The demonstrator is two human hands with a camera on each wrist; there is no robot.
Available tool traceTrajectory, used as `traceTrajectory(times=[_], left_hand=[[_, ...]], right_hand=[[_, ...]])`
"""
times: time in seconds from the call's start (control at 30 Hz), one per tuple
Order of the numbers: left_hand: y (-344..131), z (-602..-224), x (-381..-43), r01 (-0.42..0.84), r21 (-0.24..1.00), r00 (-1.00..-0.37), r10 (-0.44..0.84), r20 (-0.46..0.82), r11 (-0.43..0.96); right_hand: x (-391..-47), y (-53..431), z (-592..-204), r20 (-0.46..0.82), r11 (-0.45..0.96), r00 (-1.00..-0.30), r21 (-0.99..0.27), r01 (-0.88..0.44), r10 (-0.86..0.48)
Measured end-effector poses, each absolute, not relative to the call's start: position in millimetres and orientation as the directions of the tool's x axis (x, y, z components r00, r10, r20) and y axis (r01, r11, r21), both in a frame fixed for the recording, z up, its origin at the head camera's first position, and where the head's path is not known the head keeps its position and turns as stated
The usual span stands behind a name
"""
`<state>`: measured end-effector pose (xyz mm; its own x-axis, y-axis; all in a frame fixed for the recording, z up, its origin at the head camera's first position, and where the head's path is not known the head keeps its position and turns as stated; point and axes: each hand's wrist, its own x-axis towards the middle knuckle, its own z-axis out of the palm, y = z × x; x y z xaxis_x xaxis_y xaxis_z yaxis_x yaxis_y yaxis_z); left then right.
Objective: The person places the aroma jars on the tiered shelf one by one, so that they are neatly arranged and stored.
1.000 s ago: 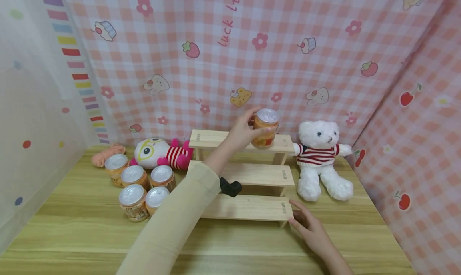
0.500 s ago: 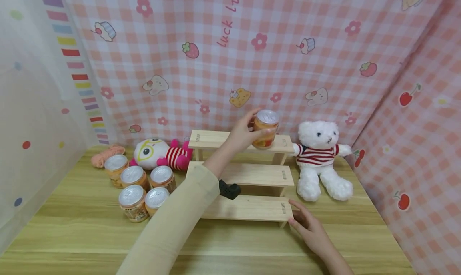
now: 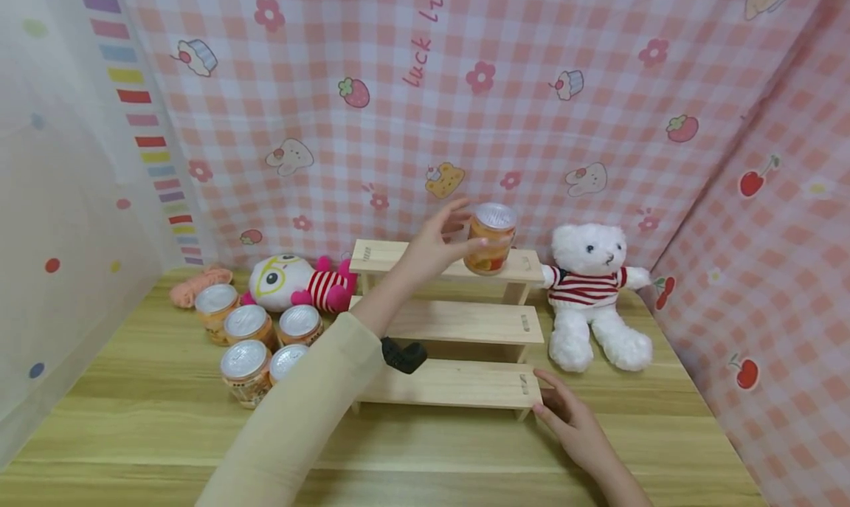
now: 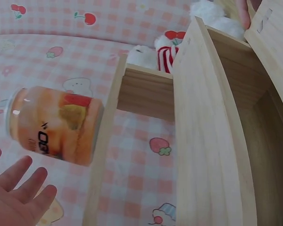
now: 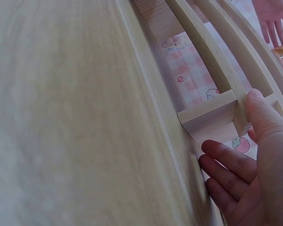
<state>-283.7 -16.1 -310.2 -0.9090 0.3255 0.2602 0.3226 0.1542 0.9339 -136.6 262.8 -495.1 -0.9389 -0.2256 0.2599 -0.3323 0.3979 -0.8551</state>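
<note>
An orange-labelled can (image 3: 490,243) with a silver lid stands upright near the right end of the top tier of a three-step wooden stand (image 3: 465,385). My left hand (image 3: 434,243) is just left of it, fingers spread; in the left wrist view a gap shows between those fingers (image 4: 24,188) and the can (image 4: 61,125). At the right end of the lowest step, my right hand (image 3: 572,422) pinches the board between thumb and index finger. The right wrist view has the thumb (image 5: 264,113) on the board's end and the other fingers loosely bent below.
Several matching cans (image 3: 244,361) stand grouped left of the stand. Behind them lie a pink-and-white plush toy (image 3: 282,282) and a small peach-coloured item (image 3: 201,285). A white teddy bear (image 3: 587,293) sits to the right. A checked curtain (image 3: 398,123) hangs behind.
My left hand has loosened from the can and drawn back slightly to the left, its fingers spreading. The can stays on the top tier. My right hand has not moved.
</note>
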Motion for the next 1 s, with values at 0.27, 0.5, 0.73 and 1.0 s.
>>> traceTrajectory(times=[0.27,0.5,0.73,1.0], left_hand=[[-40.1,-299.5,-260.4,0.368,0.916,-0.903,0.294,0.312,0.161],[-61.9,-298.3,-241.7,0.433,0.885,-0.883,0.279,0.378,0.171],[-85.3,-302.1,-223.4,0.518,0.833,-0.843,0.282,0.458,0.196],[-115.1,-314.4,-200.5,0.52,0.814,-0.848,0.271,0.456,0.258]], right_hand=[[-136.7,262.8,-495.0,0.237,0.405,-0.947,-0.86,-0.309,-0.218],[-136.3,262.8,-495.0,0.24,0.406,-0.946,-0.859,-0.312,-0.22],[-135.9,263.5,-495.7,0.234,0.409,-0.947,-0.859,-0.308,-0.221],[-134.6,262.4,-493.1,0.199,0.422,-0.959,-0.866,-0.269,-0.202]])
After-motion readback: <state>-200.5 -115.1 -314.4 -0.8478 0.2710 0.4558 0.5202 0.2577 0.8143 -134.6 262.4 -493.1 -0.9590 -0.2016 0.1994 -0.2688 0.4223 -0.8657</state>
